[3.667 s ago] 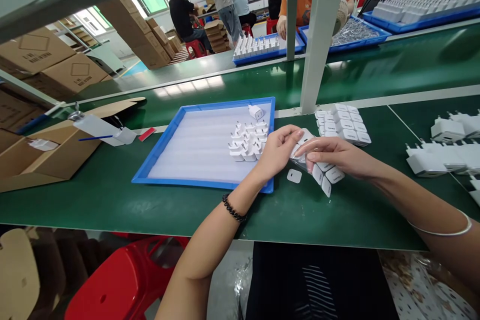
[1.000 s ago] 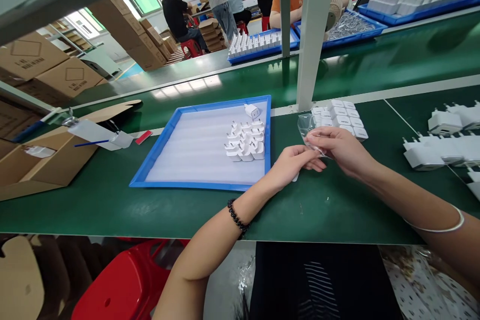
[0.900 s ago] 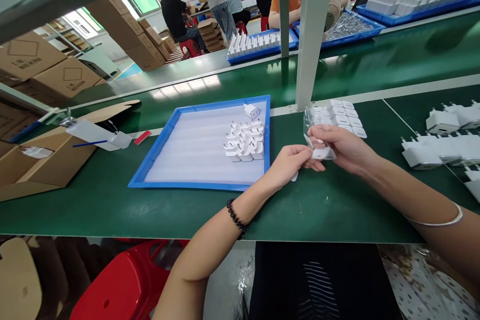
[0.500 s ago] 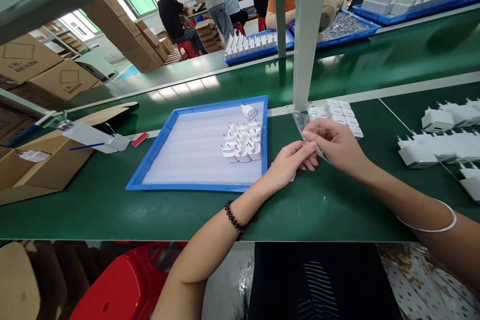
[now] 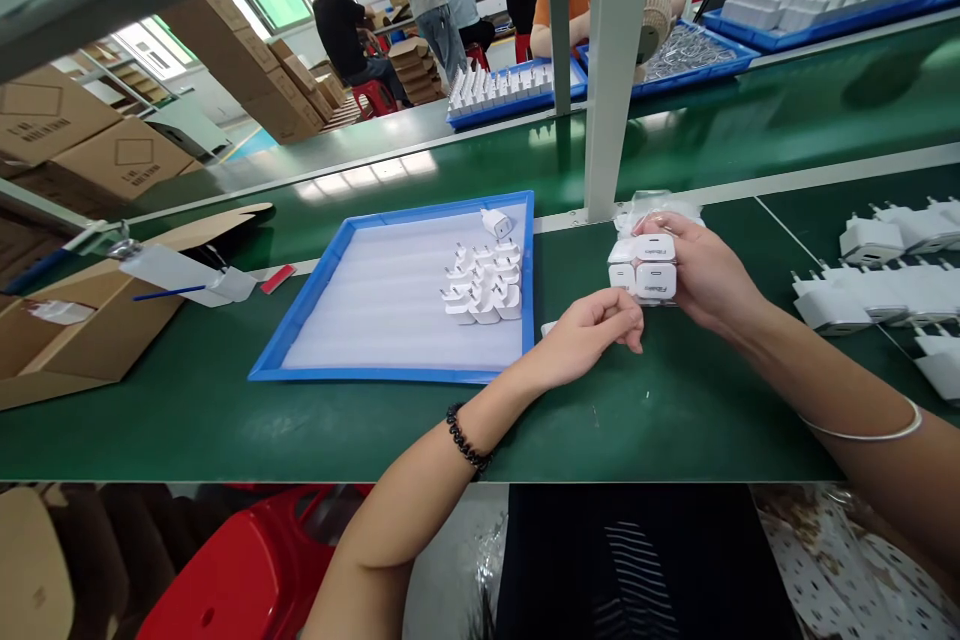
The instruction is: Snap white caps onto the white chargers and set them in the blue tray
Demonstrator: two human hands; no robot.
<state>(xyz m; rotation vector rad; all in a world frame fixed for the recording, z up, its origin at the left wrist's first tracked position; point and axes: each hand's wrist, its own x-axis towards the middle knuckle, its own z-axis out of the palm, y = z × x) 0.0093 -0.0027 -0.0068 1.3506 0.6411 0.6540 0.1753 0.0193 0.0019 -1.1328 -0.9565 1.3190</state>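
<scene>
My right hand (image 5: 701, 265) grips a small cluster of white charger adapters (image 5: 654, 278), held with their port ends facing me. Behind its fingers, crinkled clear plastic (image 5: 649, 205) shows near the back strip. Just left of the cluster is my left hand (image 5: 596, 335), its fingers curled together; whatever may be inside them is hidden. A small white piece (image 5: 548, 328) peeks out behind the left wrist. To the left lies a blue tray (image 5: 390, 376) with a white liner, where several white plug adapters (image 5: 484, 285) stand grouped on the right side, pins up, and a single adapter (image 5: 496, 223) lies apart.
More adapters (image 5: 870, 295) stand in rows at the right. A white post (image 5: 609, 70) rises behind my hands. An open cardboard box (image 5: 90, 340), a white bottle (image 5: 176, 275) and a red piece (image 5: 278, 280) are at the left. People work beyond the green bench (image 5: 300, 430).
My right hand has gone from pinching a clear plastic bag to gripping the adapters that lay behind it. The plastic is now farther back. The left hand has come apart from the right.
</scene>
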